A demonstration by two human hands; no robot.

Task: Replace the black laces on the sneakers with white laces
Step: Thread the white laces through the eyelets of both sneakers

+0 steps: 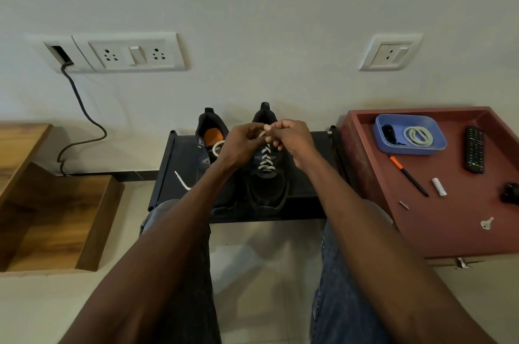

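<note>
Both hands, left hand (241, 144) and right hand (290, 141), pinch the white lace (266, 159) atop the right sneaker (268, 189), crisscrossed below the grip; the left sneaker (209, 147) beside them looks half-laced.

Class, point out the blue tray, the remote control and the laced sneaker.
blue tray (438, 147), head view, on its front wall.
remote control (474, 150), head view, middle of its keypad.
laced sneaker (268, 192), head view, on its black toe.
</note>
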